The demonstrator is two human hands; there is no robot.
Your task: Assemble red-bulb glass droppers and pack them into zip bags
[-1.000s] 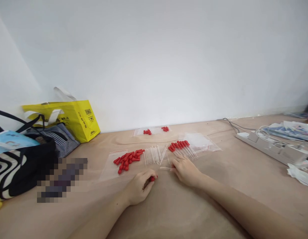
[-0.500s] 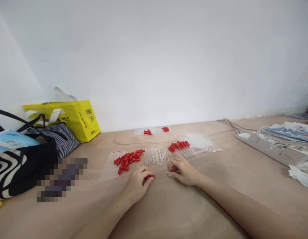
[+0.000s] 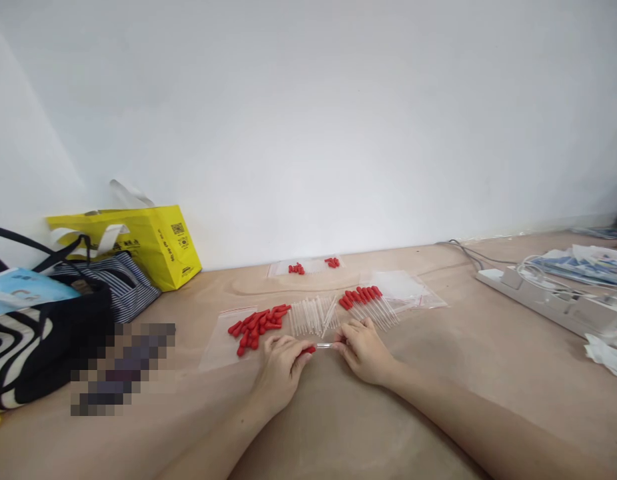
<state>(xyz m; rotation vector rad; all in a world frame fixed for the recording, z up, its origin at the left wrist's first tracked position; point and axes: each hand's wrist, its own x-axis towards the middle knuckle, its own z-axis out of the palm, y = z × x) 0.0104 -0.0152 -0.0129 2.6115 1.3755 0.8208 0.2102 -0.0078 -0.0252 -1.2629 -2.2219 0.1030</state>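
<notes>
My left hand (image 3: 283, 363) is closed on a red rubber dropper bulb (image 3: 309, 349). Pinched in my right hand (image 3: 364, 352) is a thin clear dropper tube (image 3: 324, 345), lying level with its end at the mouth of the bulb. How far the tube sits inside the bulb cannot be made out. Just beyond my hands lies a row of bare clear tubes (image 3: 308, 315). Loose red bulbs (image 3: 256, 327) are heaped left of that row on a plastic bag (image 3: 221, 343). To the right, several droppers with red bulbs fitted (image 3: 368, 303) lie side by side.
Clear zip bags (image 3: 406, 290) lie behind the finished droppers, and another bag with red bulbs (image 3: 296, 269) is near the wall. A yellow bag (image 3: 163, 243) and a striped black bag (image 3: 43, 340) stand left. At right is a power strip (image 3: 543, 300) with cables.
My two hands have come together. The tube in my right hand has moved left to meet the red bulb in my left hand, and the bulb has shifted slightly right.
</notes>
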